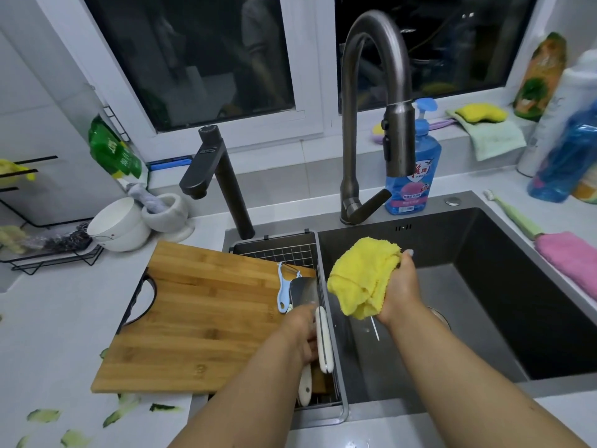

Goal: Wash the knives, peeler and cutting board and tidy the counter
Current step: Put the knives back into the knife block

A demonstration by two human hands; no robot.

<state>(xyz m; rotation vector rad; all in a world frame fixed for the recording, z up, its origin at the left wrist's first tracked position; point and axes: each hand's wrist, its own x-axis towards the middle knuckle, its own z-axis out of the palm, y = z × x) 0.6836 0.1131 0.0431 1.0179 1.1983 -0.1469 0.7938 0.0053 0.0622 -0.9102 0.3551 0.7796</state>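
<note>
Left hand (302,333) is reaching down at the right edge of the cutting board (200,318), its fingers curling around the knives (324,341); two white handles are showing beside and below it, and a steel blade is lying just ahead of the knuckles. That wooden board is lying partly on the white counter (55,334) and partly over the wire drain basket (281,250) at the left end of the sink (504,253). A pale blue peeler (284,287) is resting on the board's right end, touching the blade. Green peel scraps (119,415) are lying scattered on the counter near the board's front edge. Behind the board, white bowls (121,226) are leaning on a black rack. Moving right, the right hand (402,291) is gripping a bunched yellow cloth (363,276) over the dark basin, below the tall faucet (376,101). A blue soap bottle (413,169) is standing behind the faucet, and a pink cloth (568,257) is lying on the sink's right rim.
</note>
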